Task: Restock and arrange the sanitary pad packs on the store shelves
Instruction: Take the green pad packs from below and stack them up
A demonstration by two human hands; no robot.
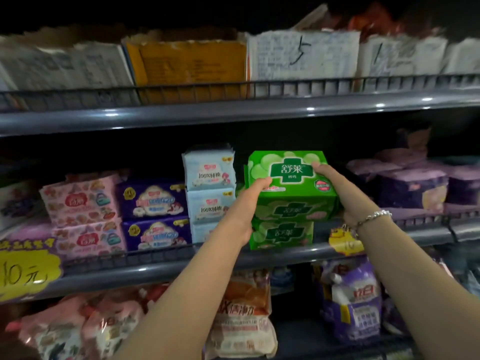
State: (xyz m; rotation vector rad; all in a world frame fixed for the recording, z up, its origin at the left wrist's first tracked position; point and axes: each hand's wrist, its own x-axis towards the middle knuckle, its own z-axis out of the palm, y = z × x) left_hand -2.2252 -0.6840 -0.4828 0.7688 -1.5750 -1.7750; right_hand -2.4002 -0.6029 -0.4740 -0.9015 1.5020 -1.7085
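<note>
mostly stocked already, both the left hand [242, 203] and right hand [335, 185] grip a green pack [291, 178] atop the green stack [281, 231] on the shelf [155, 271], not yet released

The scene was dimly lit, with the top of the frame and the shelf recesses lost in near-black shadow. Small white glints of overhead light were caught along the grey shelf edges [233, 110]. The green pack [291, 183] at centre was rendered brightest and sharpest, its printing legible. Toward the borders, motion blur and softness were seen: the cardboard boxes [304, 55] above and the yellow price sign [26, 271] were smeared. Shelf lines were bowed by wide-angle distortion.
</note>
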